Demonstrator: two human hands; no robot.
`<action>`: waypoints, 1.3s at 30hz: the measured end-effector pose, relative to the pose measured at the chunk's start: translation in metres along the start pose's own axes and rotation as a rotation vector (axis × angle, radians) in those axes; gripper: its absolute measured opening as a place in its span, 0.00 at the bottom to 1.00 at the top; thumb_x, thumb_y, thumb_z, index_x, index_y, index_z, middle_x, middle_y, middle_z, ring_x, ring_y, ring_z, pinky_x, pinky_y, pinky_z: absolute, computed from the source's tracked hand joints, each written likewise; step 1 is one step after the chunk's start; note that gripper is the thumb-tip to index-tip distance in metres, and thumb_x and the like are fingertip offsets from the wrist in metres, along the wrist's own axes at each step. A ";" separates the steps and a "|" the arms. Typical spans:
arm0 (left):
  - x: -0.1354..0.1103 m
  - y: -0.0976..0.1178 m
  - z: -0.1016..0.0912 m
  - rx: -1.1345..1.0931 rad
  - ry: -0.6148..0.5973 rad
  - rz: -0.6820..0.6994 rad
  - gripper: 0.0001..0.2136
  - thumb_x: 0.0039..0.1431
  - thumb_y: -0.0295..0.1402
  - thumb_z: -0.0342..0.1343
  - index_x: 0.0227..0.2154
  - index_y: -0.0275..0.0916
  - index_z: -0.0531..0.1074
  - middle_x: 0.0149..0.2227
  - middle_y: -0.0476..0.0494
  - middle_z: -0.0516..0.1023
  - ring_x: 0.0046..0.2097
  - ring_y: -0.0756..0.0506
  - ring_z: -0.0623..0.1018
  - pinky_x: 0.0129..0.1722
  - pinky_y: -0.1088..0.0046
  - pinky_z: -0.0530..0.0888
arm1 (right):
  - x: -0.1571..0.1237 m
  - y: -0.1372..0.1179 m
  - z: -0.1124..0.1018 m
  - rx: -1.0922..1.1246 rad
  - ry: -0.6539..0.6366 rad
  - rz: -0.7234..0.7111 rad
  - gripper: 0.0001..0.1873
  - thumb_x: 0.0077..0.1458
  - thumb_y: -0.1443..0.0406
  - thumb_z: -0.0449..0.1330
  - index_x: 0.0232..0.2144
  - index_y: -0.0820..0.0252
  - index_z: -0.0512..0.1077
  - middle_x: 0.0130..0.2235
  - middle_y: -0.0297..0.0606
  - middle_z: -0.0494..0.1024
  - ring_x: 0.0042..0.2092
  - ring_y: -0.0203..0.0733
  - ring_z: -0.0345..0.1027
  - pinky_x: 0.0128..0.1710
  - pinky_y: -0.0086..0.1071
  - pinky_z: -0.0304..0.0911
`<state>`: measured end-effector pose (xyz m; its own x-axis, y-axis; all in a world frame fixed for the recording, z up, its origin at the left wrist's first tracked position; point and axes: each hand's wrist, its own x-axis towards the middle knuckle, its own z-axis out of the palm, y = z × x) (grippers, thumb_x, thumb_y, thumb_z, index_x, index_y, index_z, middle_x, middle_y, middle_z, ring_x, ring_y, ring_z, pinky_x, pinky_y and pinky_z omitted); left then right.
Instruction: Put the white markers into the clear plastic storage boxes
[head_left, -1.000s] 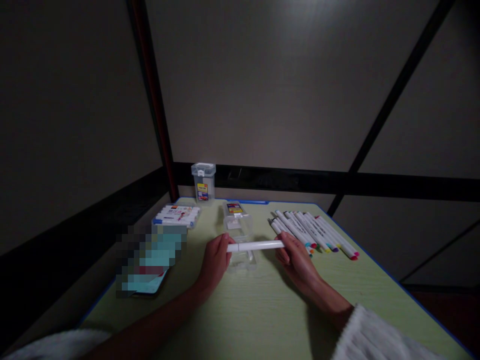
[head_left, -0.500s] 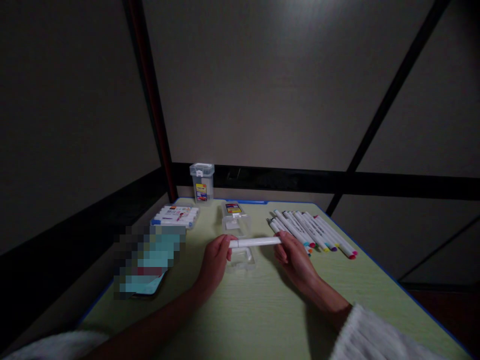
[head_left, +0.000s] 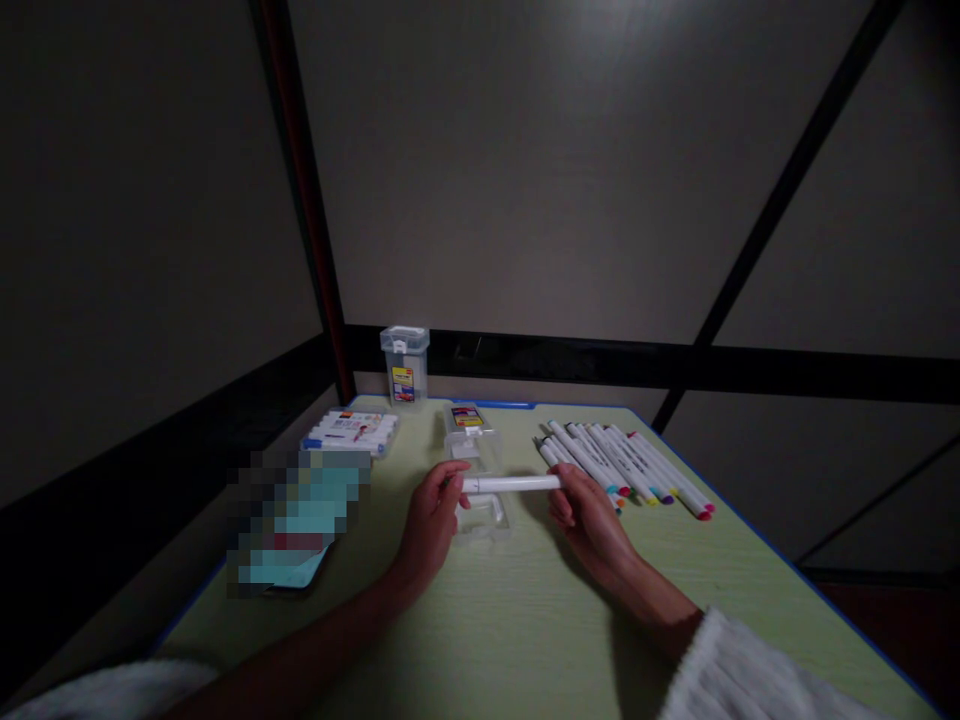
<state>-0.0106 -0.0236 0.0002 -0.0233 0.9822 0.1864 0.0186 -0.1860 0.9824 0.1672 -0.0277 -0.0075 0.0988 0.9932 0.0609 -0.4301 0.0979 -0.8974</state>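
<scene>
A white marker [head_left: 514, 484] is held level above the table between my two hands. My left hand [head_left: 433, 515] pinches its left end, the thumb lying along the cap. The other end sits in the closed fingers of my right hand [head_left: 589, 515]. Beneath the marker lies an opened clear plastic case [head_left: 471, 450] with a yellow label, its lid part [head_left: 487, 515] toward me. Just beyond my right hand, several white markers [head_left: 622, 460] with coloured ends lie side by side; my fingers hide part of the nearest ones.
At the back left stands a closed clear plastic box [head_left: 405, 370]. A flat pack of white markers [head_left: 352, 432] lies in front of it. Nearer on the left is a pixelated phone-like object [head_left: 304, 568]. A blue edge [head_left: 847, 620] borders the pale green table [head_left: 525, 620].
My left fingers have loosened and shifted slightly on the marker's left end. My right hand and the marker stay nearly where they were.
</scene>
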 end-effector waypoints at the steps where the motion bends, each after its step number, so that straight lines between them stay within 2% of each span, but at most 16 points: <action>1: 0.000 -0.001 0.000 -0.002 -0.009 0.005 0.14 0.49 0.39 0.48 0.36 0.34 0.67 0.19 0.55 0.64 0.16 0.56 0.59 0.14 0.81 0.56 | 0.000 0.000 0.000 0.003 0.004 0.002 0.14 0.42 0.55 0.61 0.21 0.60 0.65 0.11 0.23 0.54 0.15 0.27 0.40 0.14 0.25 0.37; 4: -0.001 -0.002 -0.001 -0.009 -0.034 0.027 0.13 0.48 0.35 0.50 0.37 0.35 0.66 0.22 0.53 0.67 0.19 0.55 0.63 0.15 0.82 0.59 | 0.000 -0.001 0.000 0.016 0.004 0.019 0.14 0.41 0.56 0.62 0.21 0.60 0.65 0.11 0.23 0.54 0.15 0.27 0.40 0.14 0.25 0.38; 8: -0.001 -0.002 0.000 -0.019 -0.033 0.047 0.12 0.46 0.32 0.52 0.36 0.36 0.66 0.34 0.46 0.70 0.29 0.51 0.72 0.16 0.82 0.63 | 0.000 0.000 0.000 0.030 -0.014 0.035 0.15 0.42 0.56 0.62 0.19 0.59 0.63 0.11 0.23 0.54 0.15 0.27 0.40 0.15 0.25 0.37; 14: 0.000 -0.001 0.001 0.043 -0.010 0.090 0.09 0.45 0.29 0.52 0.33 0.36 0.68 0.35 0.45 0.70 0.31 0.50 0.71 0.18 0.81 0.66 | 0.002 0.002 -0.001 0.026 -0.008 0.035 0.15 0.42 0.57 0.61 0.18 0.59 0.62 0.11 0.23 0.54 0.15 0.27 0.40 0.15 0.25 0.38; 19: 0.001 -0.003 0.001 0.078 -0.018 0.132 0.07 0.46 0.30 0.51 0.29 0.36 0.70 0.31 0.47 0.68 0.28 0.52 0.69 0.16 0.82 0.63 | 0.002 0.001 -0.001 0.040 -0.012 0.038 0.14 0.42 0.58 0.62 0.18 0.60 0.63 0.10 0.23 0.53 0.15 0.27 0.40 0.15 0.25 0.37; 29: -0.001 -0.001 0.001 0.079 -0.048 0.072 0.06 0.47 0.33 0.51 0.28 0.36 0.68 0.19 0.54 0.63 0.19 0.54 0.63 0.16 0.81 0.59 | 0.003 0.004 -0.004 0.099 0.006 0.060 0.14 0.43 0.59 0.62 0.19 0.60 0.63 0.10 0.23 0.53 0.15 0.26 0.40 0.14 0.24 0.37; 33: -0.002 0.002 0.001 0.075 -0.051 0.061 0.06 0.48 0.33 0.51 0.28 0.36 0.67 0.17 0.55 0.62 0.18 0.55 0.62 0.16 0.81 0.58 | 0.003 0.004 -0.003 0.118 -0.010 0.055 0.16 0.43 0.60 0.62 0.16 0.60 0.60 0.10 0.23 0.53 0.15 0.26 0.39 0.14 0.23 0.37; 39: -0.002 0.000 0.002 0.059 -0.069 0.071 0.05 0.48 0.32 0.50 0.27 0.36 0.66 0.19 0.55 0.62 0.18 0.56 0.61 0.14 0.82 0.57 | 0.004 0.005 -0.004 0.148 0.004 0.062 0.15 0.40 0.61 0.64 0.17 0.61 0.62 0.11 0.22 0.54 0.15 0.25 0.40 0.14 0.22 0.39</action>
<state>-0.0084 -0.0255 0.0001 0.0487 0.9665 0.2519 0.0762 -0.2551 0.9639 0.1693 -0.0239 -0.0134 0.0714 0.9974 0.0057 -0.5633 0.0451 -0.8250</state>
